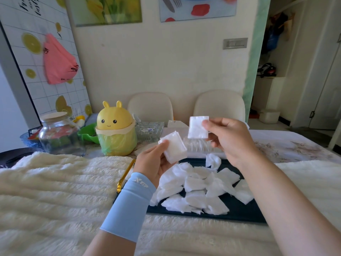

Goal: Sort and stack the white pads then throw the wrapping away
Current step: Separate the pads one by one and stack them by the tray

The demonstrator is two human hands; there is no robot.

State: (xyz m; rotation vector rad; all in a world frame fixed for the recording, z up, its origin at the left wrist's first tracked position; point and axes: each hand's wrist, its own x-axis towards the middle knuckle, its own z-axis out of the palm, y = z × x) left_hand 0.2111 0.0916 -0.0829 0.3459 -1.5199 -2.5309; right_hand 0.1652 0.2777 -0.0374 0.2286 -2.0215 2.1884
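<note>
Stack [173, 148] of pads held above tray [243, 213]; left hand [153, 163] fingers [163, 145] clamped on its lower-left edge. Single pad [197, 127] at 1 o'clock of stack, apart from it, pinched at right edge by right hand [227, 139]. Loose heap [199, 187] on tray, 6 o'clock. Bin [116, 130] at 9 o'clock. Risk: pad lands skewed; one-edge grip may let stack fan out and drop.

Left hand [153, 164] grips stacked pads [174, 147], right hand [228, 139] pinches single pad [197, 127].

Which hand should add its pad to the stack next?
The right. The right hand pinches a single pad just beside the stack that the left hand holds.
</note>
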